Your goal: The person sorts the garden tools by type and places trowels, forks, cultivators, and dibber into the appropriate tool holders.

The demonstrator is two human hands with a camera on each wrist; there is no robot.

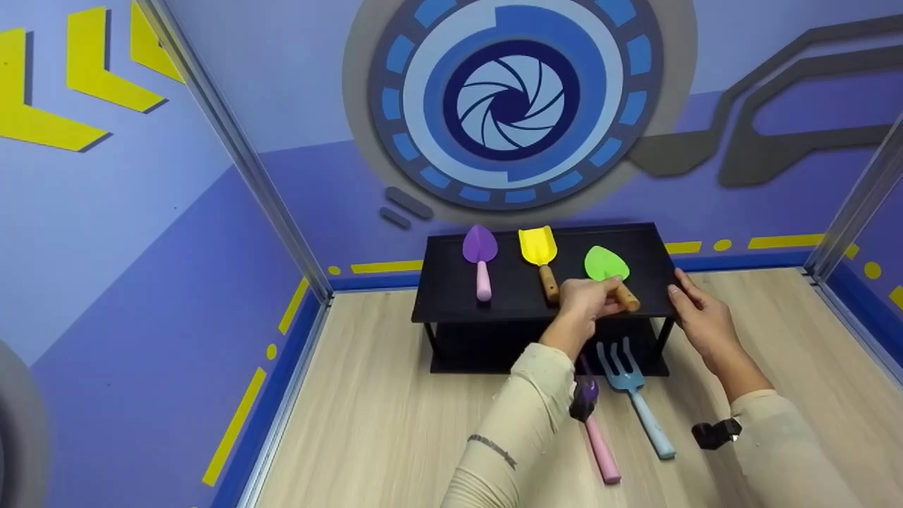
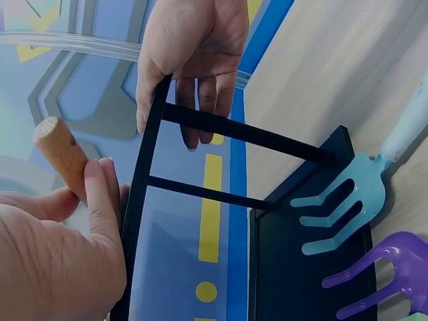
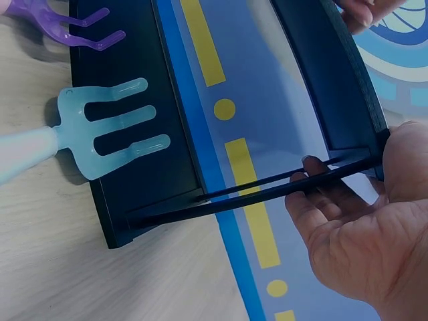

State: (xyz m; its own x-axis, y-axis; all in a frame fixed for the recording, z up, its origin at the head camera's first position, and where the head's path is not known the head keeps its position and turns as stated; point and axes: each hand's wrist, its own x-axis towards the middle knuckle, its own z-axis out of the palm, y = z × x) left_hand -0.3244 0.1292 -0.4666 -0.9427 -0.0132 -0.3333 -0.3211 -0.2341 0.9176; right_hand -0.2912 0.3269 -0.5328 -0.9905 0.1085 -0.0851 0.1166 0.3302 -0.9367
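Observation:
My left hand (image 1: 584, 302) pinches the wooden handle (image 2: 65, 150) of a small green trowel (image 1: 604, 262) over the right part of a black two-tier shelf (image 1: 451, 310). At the shelf's right end, my right hand (image 1: 707, 326) grips the top board's edge, its fingers (image 3: 314, 207) reaching below the board. On the top board, a yellow shovel (image 1: 538, 245) with a wooden handle lies left of the green trowel. Farther left is a purple trowel (image 1: 480, 245) with a pink handle.
A light blue hand fork (image 1: 638, 395) leans its tines onto the lower tier, handle on the wood-look table (image 1: 367, 423). Beside it a purple fork with a pink handle (image 1: 601, 451) is partly hidden by my left wrist. Blue patterned panels (image 1: 303, 190) stand behind and at the sides.

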